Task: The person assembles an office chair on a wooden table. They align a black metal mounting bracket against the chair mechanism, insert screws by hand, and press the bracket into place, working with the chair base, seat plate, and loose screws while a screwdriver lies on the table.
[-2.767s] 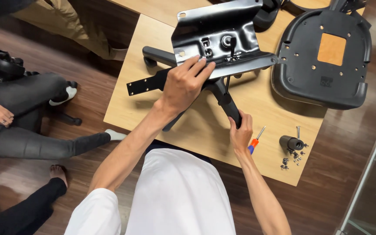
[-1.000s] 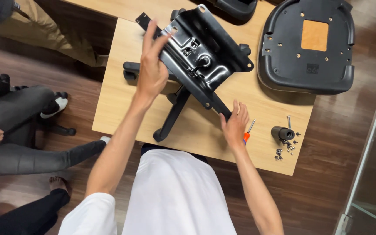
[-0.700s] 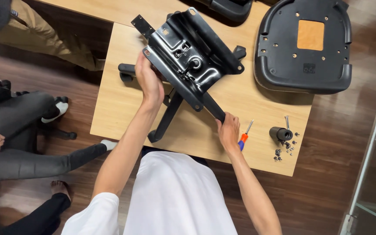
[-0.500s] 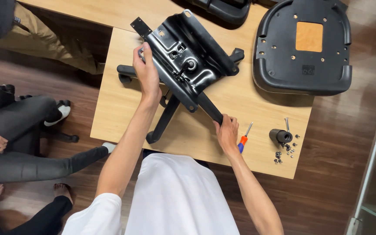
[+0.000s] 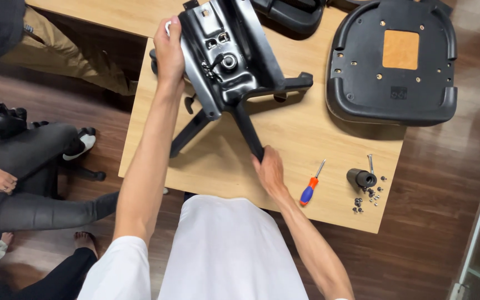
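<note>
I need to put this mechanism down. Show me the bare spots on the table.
Bare wood lies between the black legs and the screwdriver, below the seat shell. The near-left table corner is free. Crowded: the screws by the black cylinder.

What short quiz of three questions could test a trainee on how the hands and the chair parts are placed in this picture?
1. True or false: the left hand grips the metal plate.
2. Which hand holds a leg of the chair base? A) left B) right C) neither
3. What lies on the table between the right hand and the black cylinder?

Key: 1. True. 2. B, at the end of the leg. 3. The screwdriver with a red and blue handle; small screws lie by the cylinder, and the seat rests upside down further away.
</note>
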